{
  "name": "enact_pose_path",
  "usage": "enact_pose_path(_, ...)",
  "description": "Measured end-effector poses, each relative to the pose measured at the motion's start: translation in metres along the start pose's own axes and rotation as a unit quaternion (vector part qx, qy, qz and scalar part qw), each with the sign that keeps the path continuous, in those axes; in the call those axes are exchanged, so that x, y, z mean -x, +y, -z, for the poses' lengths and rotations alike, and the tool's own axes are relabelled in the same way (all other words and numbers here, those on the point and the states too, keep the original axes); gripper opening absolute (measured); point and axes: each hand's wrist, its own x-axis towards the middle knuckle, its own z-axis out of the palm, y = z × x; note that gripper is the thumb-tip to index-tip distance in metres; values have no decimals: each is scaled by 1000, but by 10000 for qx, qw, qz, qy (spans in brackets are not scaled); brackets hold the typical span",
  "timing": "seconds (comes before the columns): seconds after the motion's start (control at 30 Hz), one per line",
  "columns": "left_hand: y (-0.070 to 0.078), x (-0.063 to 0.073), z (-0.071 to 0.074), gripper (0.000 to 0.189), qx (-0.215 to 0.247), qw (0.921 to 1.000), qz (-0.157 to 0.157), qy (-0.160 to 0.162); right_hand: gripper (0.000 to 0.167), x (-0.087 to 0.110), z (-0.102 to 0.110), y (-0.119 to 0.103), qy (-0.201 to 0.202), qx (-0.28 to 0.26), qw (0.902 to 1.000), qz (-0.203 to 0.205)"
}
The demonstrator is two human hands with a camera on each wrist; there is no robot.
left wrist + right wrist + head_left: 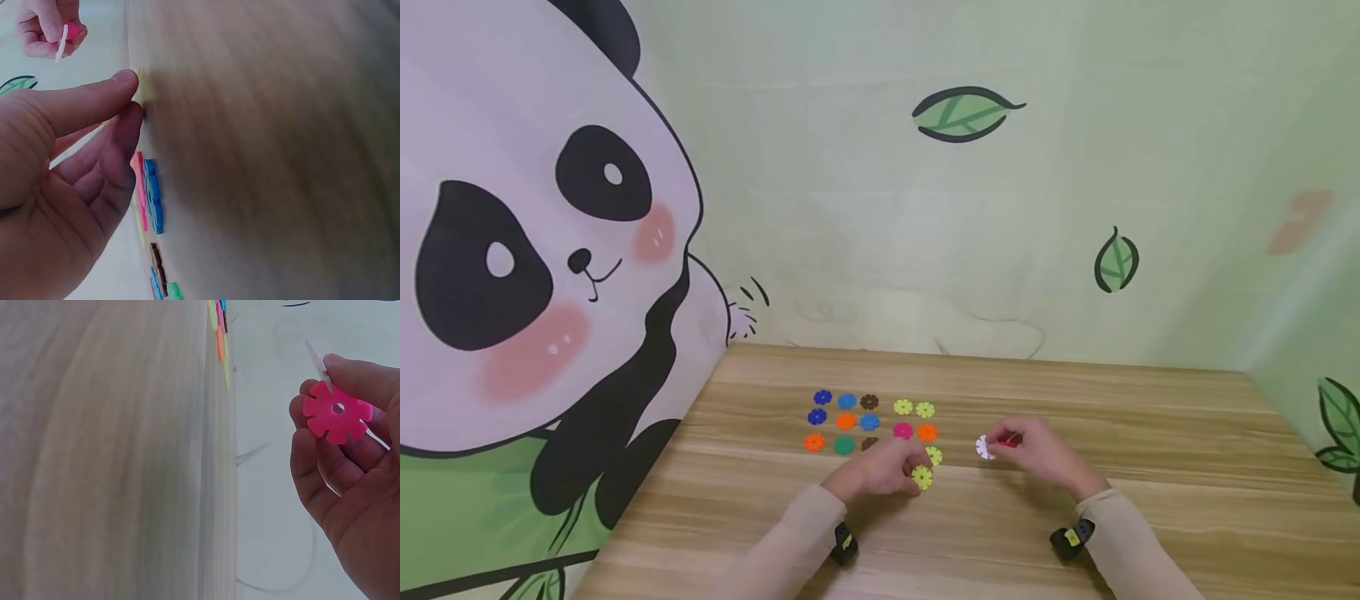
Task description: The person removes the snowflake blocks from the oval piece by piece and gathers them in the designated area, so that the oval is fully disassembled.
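In the head view my left hand (886, 467) is low over the table, thumb and index finger pinching the edge of a yellow snowflake disc (922, 477). That disc tilts up more than those lying flat. The left wrist view shows little of it beyond the fingertips. To the right, my right hand (1037, 450) holds a pink snowflake disc (337, 411) above the table. A white snowflake disc (984, 447) meets the pink one at an angle, edge into edge, with the thumb against it. Just behind the left hand lies another yellow disc (933, 456).
Several loose discs lie in rows left of centre, among them a dark blue disc (823, 397), a green disc (844, 445) and an orange disc (927, 432). The wooden table (1150, 425) meets a green wall (850, 208) with a painted panda (625, 175).
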Motion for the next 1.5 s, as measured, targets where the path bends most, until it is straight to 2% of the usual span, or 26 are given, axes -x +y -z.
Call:
enact_pose_path(0.47, 3, 3, 1, 29, -358, 9993, -4, 58, 4, 0, -2, 2, -106, -28, 9999, -40)
enact_pose_path(0.93, 4, 1, 3, 28, -306, 9995, 86, 77, 3, 0, -1, -3, -104, -8, 9999, -117)
enact_pose_path(1.1, 8, -1, 4, 18, -25, 9993, 6, 364, 4, 0, -2, -4, -78, -41, 9999, -110)
enact_pose_path(1.23, 13, -4, 4, 12, 415, 9967, 91, 698, 4, -1, -3, -6, -58, -71, 9999, -142)
enact_pose_path(1.37, 18, -8, 1, 20, 1058, 9901, 251, 891, 5, -2, -5, -7, -16, -51, 9999, -131)
enact_pose_path(1.5, 25, -12, -1, 25, 1785, 9792, 461, 847, 5, -4, -7, -8, 31, -76, 10000, -47)
